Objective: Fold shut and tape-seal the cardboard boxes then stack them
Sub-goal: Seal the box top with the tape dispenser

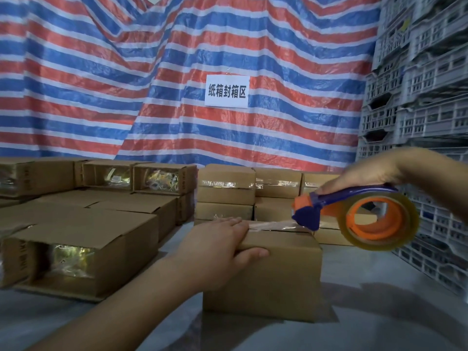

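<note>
Under our left hand [217,245] sits the cardboard box [276,272] on the desk [379,312]; fingers lie flat on its top, thumb against the near face. Our right hand [364,173] is clamped on the tape dispenser [354,214], whose blade end meets the clear tape strip [276,226] on the box's top seam. Beyond the left hand stand sealed boxes [226,188]; to its left, open-ended boxes [73,252].

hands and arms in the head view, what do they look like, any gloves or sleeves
Both are bare: the left hand and right hand wear no gloves, and no sleeve, watch, ring or bracelet shows on either forearm as far as the frame reaches.
</note>
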`<move>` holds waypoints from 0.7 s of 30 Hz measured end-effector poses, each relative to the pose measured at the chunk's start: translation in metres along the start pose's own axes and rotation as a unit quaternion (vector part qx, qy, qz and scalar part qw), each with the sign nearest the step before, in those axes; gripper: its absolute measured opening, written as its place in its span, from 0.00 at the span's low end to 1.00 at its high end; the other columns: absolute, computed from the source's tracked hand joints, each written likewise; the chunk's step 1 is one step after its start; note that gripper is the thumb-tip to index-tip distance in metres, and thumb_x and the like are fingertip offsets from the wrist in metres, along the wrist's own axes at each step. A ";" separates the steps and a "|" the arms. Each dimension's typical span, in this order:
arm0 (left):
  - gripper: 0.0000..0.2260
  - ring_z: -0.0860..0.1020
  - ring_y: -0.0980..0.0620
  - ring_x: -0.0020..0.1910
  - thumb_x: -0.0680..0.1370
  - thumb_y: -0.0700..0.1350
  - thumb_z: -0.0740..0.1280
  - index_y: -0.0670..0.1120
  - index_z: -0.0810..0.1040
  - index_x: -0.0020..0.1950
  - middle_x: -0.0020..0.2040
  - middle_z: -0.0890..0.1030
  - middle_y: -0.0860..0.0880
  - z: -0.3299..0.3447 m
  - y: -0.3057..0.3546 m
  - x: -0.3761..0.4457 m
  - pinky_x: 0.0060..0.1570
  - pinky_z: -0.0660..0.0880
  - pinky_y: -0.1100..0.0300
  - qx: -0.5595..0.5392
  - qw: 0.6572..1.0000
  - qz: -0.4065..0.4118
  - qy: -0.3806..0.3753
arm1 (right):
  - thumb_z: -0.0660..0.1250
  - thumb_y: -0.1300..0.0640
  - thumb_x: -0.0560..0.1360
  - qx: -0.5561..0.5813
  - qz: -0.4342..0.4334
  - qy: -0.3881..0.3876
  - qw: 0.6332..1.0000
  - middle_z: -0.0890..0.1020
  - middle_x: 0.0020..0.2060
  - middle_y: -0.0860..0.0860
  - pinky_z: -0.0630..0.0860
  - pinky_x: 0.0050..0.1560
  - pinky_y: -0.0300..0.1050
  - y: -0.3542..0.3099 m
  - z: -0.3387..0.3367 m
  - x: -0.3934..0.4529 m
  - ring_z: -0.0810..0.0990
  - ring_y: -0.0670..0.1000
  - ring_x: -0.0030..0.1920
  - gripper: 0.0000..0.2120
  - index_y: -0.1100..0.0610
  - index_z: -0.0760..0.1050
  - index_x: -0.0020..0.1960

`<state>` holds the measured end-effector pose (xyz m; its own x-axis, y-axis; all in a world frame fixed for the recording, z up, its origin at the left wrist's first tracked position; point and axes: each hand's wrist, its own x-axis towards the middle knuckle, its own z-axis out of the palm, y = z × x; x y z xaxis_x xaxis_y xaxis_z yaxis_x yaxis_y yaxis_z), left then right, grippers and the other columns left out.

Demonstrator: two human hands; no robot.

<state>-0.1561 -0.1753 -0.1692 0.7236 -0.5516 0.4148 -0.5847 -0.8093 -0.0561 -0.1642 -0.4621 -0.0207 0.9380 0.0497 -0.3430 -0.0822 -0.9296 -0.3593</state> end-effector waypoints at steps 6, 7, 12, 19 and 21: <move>0.35 0.72 0.56 0.64 0.72 0.76 0.46 0.59 0.67 0.71 0.68 0.74 0.58 -0.008 0.005 0.000 0.67 0.66 0.56 0.006 1.000 -0.009 -0.029 | 0.63 0.35 0.74 0.049 -0.007 0.024 0.998 0.84 0.33 0.50 0.77 0.33 0.37 0.022 0.016 0.008 0.81 0.46 0.30 0.19 0.49 0.77 0.51; 0.35 0.75 0.58 0.58 0.70 0.77 0.45 0.58 0.71 0.65 0.60 0.77 0.58 -0.014 0.010 0.004 0.66 0.67 0.55 0.015 0.999 -0.011 -0.027 | 0.63 0.35 0.75 0.055 -0.011 0.022 0.998 0.84 0.33 0.49 0.77 0.33 0.37 0.024 0.017 0.008 0.81 0.46 0.30 0.18 0.49 0.76 0.51; 0.46 0.59 0.50 0.77 0.70 0.78 0.48 0.51 0.54 0.80 0.79 0.58 0.50 -0.014 0.054 0.030 0.74 0.53 0.50 0.021 0.998 0.010 -0.055 | 0.61 0.35 0.77 0.076 -0.041 0.009 0.996 0.83 0.31 0.47 0.76 0.32 0.35 0.030 0.020 0.007 0.79 0.45 0.29 0.18 0.46 0.83 0.48; 0.37 0.60 0.51 0.77 0.77 0.71 0.52 0.50 0.58 0.79 0.79 0.61 0.49 0.003 0.067 0.033 0.74 0.56 0.54 0.016 0.998 0.027 -0.045 | 0.66 0.35 0.73 0.127 -0.042 0.006 0.991 0.82 0.33 0.50 0.77 0.31 0.36 0.042 0.024 0.014 0.79 0.46 0.29 0.25 0.54 0.80 0.56; 0.36 0.60 0.52 0.76 0.77 0.71 0.52 0.51 0.59 0.78 0.78 0.62 0.50 0.002 0.065 0.031 0.74 0.56 0.54 0.016 0.999 0.031 -0.042 | 0.68 0.34 0.69 0.116 -0.037 -0.002 0.993 0.83 0.34 0.50 0.77 0.32 0.36 0.039 0.019 0.011 0.80 0.47 0.30 0.31 0.58 0.78 0.59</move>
<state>-0.1710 -0.2460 -0.1616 0.7146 -0.6153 0.3328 -0.6190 -0.7778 -0.1090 -0.1639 -0.4907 -0.0551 0.9433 0.1159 -0.3109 -0.0887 -0.8147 -0.5731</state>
